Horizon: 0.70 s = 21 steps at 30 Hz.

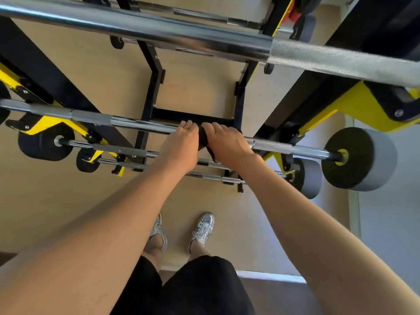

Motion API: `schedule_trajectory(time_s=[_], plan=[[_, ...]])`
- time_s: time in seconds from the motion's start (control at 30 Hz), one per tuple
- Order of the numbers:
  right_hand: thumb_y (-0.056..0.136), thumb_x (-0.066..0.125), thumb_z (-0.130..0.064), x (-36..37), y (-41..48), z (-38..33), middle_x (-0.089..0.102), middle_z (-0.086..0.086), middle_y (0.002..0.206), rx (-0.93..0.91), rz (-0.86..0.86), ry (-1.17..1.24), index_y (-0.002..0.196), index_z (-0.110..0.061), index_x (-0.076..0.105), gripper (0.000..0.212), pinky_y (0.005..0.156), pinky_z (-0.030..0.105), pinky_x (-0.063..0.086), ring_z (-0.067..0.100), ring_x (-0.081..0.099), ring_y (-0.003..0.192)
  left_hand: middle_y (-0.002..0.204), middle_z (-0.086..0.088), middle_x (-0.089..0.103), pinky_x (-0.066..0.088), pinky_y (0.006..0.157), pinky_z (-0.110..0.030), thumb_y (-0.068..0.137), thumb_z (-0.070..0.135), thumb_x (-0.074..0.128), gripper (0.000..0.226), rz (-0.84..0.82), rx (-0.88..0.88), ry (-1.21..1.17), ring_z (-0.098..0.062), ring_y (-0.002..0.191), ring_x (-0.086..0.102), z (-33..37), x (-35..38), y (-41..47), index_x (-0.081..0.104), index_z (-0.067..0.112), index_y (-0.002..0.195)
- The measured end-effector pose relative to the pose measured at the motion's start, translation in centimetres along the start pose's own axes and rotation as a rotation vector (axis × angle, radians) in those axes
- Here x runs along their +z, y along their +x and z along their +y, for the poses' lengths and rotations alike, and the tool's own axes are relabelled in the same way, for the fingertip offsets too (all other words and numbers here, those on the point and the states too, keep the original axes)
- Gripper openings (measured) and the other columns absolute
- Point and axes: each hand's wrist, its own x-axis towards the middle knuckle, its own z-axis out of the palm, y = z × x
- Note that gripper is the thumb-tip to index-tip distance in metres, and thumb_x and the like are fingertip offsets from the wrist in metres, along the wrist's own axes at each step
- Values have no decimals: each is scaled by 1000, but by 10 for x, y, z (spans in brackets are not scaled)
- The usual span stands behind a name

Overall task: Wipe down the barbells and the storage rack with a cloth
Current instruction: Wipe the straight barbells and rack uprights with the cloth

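A chrome barbell point(127, 121) lies across the black and yellow storage rack point(148, 92), with a grey plate point(363, 159) on its right end. A black cloth point(203, 138) is wrapped around the middle of this bar. My left hand point(181, 146) and my right hand point(225, 145) sit side by side on the bar, both closed over the cloth. Part of the cloth hangs below my right hand. A thick chrome barbell point(159, 34) runs across the top of the view, closer to the camera.
Lower barbells point(122, 150) with small black plates point(46, 143) rest on the rack's lower arms. A second grey plate point(310, 178) sits at the right. The floor is light wood. My two feet in silver shoes point(202, 228) stand just before the rack.
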Motion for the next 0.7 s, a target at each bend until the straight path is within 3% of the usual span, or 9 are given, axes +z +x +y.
schedule_trajectory(time_s=[0.13, 0.23, 0.3, 0.37, 0.43, 0.5, 0.57, 0.7], plan=[[88, 74, -16, 14, -60, 50, 61, 14, 118, 160, 106, -169, 142, -8, 41, 64, 94, 47, 51, 34, 62, 104, 157, -16, 42, 38, 118, -37, 84, 4, 80, 80, -35, 9, 47, -31, 149, 37, 2, 0, -1, 38, 2, 152], [96, 65, -18, 10, -47, 46, 63, 14, 108, 275, 36, -240, 130, -6, 45, 41, 87, 46, 54, 34, 64, 96, 159, -15, 39, 34, 121, -38, 85, 5, 79, 81, -49, 13, 84, -31, 154, 29, 2, 0, -1, 35, 3, 153], [98, 65, -29, -6, -30, 56, 63, 4, 93, 216, -124, -135, 116, -13, 50, 28, 67, 39, 49, 27, 61, 78, 160, -15, 38, 31, 123, -38, 84, 6, 80, 84, -63, 13, 91, -32, 155, 27, 4, 0, 0, 33, 2, 154], [95, 67, -41, -27, -12, 68, 65, 0, 85, 180, -381, 65, 97, -18, 55, 26, 57, 30, 41, 20, 61, 71, 161, -17, 35, 24, 126, -39, 83, 8, 81, 89, -75, 15, 114, -33, 155, 25, 6, 1, 0, 30, 0, 156], [91, 71, -44, -43, 3, 71, 69, 3, 84, 267, -586, 253, 89, -20, 61, 27, 57, 29, 43, 21, 66, 74, 165, -19, 27, 15, 128, -39, 84, 8, 80, 96, -91, 12, 123, -34, 157, 19, 7, 4, 0, 21, -1, 160], [87, 74, -44, -48, 10, 68, 71, 5, 87, 326, -688, 305, 95, -18, 65, 29, 61, 30, 47, 23, 69, 78, 171, -20, 15, 10, 128, -40, 86, 8, 79, 103, -112, -2, 128, -35, 160, 10, 6, 5, 0, 11, 0, 163], [87, 73, -41, -41, 6, 63, 69, 3, 86, 311, -569, 232, 99, -18, 64, 28, 61, 31, 46, 24, 69, 81, 171, -21, 14, 11, 127, -41, 84, 9, 81, 106, -126, -15, 142, -36, 160, 9, 7, 6, 1, 11, 0, 163], [91, 70, -31, 7, -29, 38, 63, 4, 90, 239, 67, -20, 113, -15, 55, 31, 69, 37, 43, 29, 63, 82, 168, -26, 18, 20, 129, -48, 82, 12, 85, 109, -143, -56, 190, -41, 158, 13, 17, 11, 3, 12, -5, 161]])
